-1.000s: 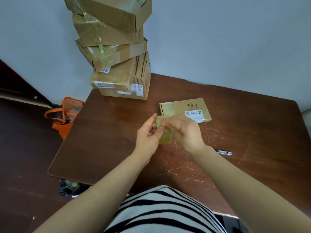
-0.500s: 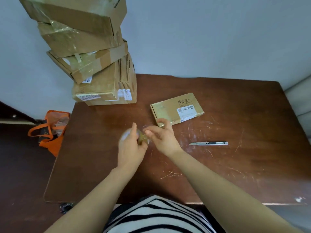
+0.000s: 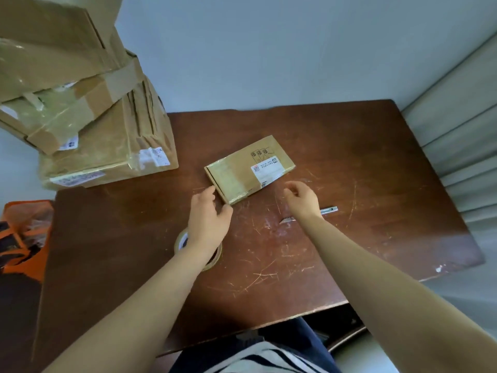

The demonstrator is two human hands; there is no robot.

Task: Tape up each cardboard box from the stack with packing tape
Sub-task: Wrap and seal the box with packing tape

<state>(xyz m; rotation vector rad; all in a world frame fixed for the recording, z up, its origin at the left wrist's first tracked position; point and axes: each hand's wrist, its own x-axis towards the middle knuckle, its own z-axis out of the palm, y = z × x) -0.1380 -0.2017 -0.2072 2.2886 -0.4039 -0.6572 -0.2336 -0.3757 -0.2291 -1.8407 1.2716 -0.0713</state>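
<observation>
Right now the small flat cardboard box (image 3: pixel 248 169) lies on the brown table (image 3: pixel 376 170), its white label facing up and clear tape shining along its near edge. My left hand (image 3: pixel 208 216) is just beside the box's near-left corner, fingers relaxed and spread, holding nothing; I cannot tell whether the fingertips touch the cardboard. My right hand (image 3: pixel 301 199) hovers just off the box's near-right side, fingers loosely curled around nothing. The roll of packing tape (image 3: pixel 179 242) lies flat on the table, nearer to me than the box and to its left, mostly covered by my left wrist. A slim metal cutter (image 3: pixel 328 210) lies on the table to the box's near right, partly hidden under my right wrist. The stack of taped boxes (image 3: pixel 107 135) rises to the box's left. An orange bag (image 3: pixel 24 232) sits on the floor well to the left of the box.
</observation>
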